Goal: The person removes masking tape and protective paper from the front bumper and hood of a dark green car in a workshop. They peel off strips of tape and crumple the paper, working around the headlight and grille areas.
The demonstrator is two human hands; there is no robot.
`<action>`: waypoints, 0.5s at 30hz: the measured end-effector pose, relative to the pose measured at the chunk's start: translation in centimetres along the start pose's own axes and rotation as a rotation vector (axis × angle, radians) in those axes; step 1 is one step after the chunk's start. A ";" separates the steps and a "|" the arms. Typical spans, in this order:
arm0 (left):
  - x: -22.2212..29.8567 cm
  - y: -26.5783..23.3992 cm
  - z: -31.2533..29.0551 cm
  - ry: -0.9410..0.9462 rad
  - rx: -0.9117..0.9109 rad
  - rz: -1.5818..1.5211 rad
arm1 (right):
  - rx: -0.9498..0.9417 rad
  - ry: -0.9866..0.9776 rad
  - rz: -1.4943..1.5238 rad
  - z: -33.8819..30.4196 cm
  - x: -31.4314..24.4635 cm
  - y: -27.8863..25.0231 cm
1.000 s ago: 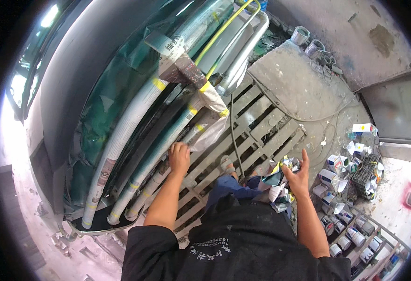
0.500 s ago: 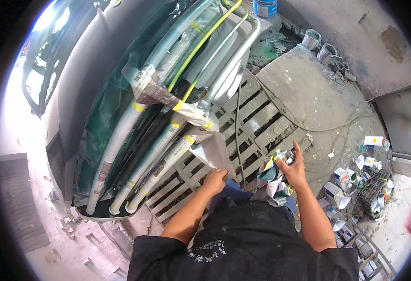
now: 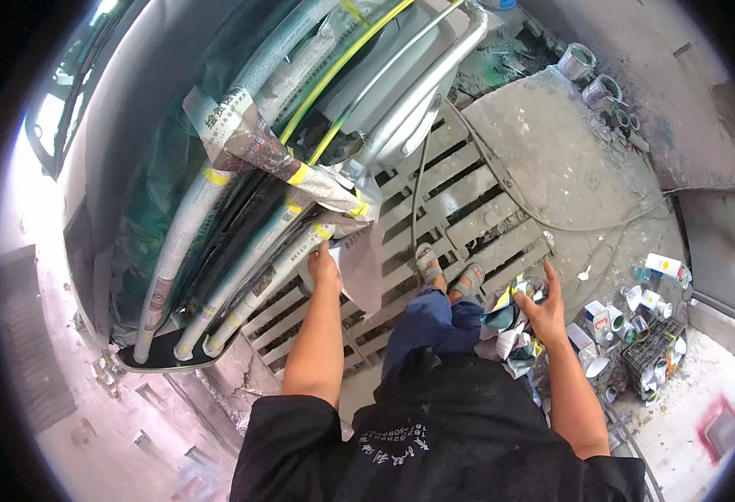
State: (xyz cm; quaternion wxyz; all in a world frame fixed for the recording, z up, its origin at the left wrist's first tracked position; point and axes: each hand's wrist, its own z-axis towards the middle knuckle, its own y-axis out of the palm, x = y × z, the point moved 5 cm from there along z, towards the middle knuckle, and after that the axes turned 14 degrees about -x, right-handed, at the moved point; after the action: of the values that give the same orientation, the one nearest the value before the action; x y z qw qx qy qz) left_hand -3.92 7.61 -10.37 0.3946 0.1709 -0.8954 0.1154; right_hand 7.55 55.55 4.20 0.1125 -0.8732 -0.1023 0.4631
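Note:
My left hand (image 3: 325,269) is raised to a loose sheet of masking paper (image 3: 361,263) hanging beside the curved bars. Its fingers are closed at the sheet's edge, partly hidden, next to a taped bar end. Crumpled newspaper (image 3: 514,335) with yellow tape strips is bunched in my right hand (image 3: 545,311), thumb and forefinger spread around it. Several long curved bars (image 3: 185,226) of a vehicle part are wrapped in newspaper, plastic film and yellow tape. A printed newspaper band (image 3: 254,142) crosses over them, ending close above my left hand.
I stand in sandals (image 3: 431,266) on a slatted wooden pallet (image 3: 384,293). A dark hose (image 3: 509,197) runs across pallet and floor. Open paint cans (image 3: 576,62) stand at the far right; several bottles, cups and a black crate (image 3: 653,350) lie at the right.
My left hand has moved left and forward, up to the bar ends beside the paper. My right hand keeps the newspaper bundle, slightly farther right. The view has shifted and my feet now show.

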 end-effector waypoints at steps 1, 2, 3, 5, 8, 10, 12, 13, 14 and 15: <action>0.5 0.6 -0.9 -0.027 0.201 0.251 | 0.004 0.007 -0.002 0.2 -0.5 0.0; 0.9 1.5 -1.7 -0.029 0.195 0.261 | 0.008 0.013 -0.004 0.3 -0.8 0.0; 1.8 2.1 -2.6 -0.026 0.192 0.270 | 0.025 -0.016 0.004 0.8 -0.6 0.1; 1.3 1.7 -2.6 0.003 0.208 0.276 | 0.025 -0.001 -0.014 0.8 -0.5 0.2; -2.6 -1.7 0.3 -0.159 0.248 0.188 | 0.033 -0.010 -0.049 1.4 -0.7 0.3; -7.0 -3.2 0.3 -0.330 0.201 0.091 | 0.025 -0.004 -0.043 2.2 -1.1 0.4; -9.9 -2.3 -0.1 -0.415 0.044 0.085 | 0.020 0.037 0.000 2.3 -1.5 0.7; -11.3 -0.9 -1.1 -0.419 -0.075 0.124 | 0.035 -0.042 -0.045 2.5 -1.6 0.9; -12.3 0.1 -1.8 -0.423 -0.194 0.161 | 0.029 -0.046 -0.067 2.5 -1.6 0.9; -15.5 -0.3 0.2 -0.263 -0.335 0.573 | 0.004 -0.039 -0.058 2.6 -2.1 1.0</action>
State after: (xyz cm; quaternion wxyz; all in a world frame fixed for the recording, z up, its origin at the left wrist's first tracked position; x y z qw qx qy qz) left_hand 5.88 10.59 -22.05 0.2502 -0.1410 -0.9566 0.0502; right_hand 4.30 54.27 4.16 0.1258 -0.8604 -0.1290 0.4767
